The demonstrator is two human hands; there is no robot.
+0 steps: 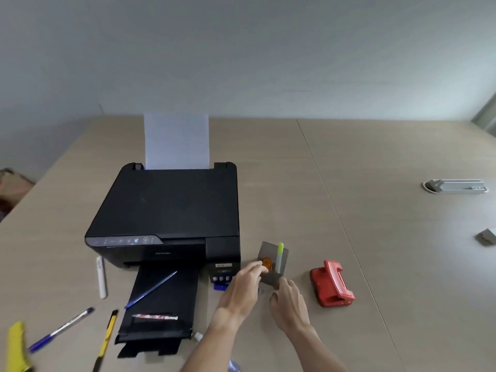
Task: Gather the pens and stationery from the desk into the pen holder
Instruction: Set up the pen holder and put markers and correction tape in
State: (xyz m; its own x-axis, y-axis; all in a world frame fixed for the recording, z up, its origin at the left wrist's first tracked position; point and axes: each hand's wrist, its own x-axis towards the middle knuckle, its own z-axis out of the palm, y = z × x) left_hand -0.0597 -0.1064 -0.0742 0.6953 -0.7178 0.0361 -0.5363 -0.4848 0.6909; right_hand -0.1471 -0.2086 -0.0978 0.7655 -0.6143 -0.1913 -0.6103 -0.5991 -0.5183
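A: Pen holder (271,276): grey, upright on the bench (349,183), just right of the printer (166,210). A green highlighter (280,255) stands in it.

B: Hands?

A: Left hand (245,284) at the holder's left side, fingers pinched on an orange item (267,263) at the rim; what the item is, I cannot tell. Right hand (288,302) against the holder's near right corner, fingers curled; whether it grips the wall, cannot tell.

B: Loose items?

A: All left of the left hand. Blue pen (150,289) lies diagonally on the printer's output tray (158,326). White marker (101,277), second blue pen (60,330) and yellow-black cutter (106,340) lie on the bench beyond the tray.

B: Open room?

A: Red hole punch (332,284) sits near, right of the right hand. Past it, bare bench out to the far edge.
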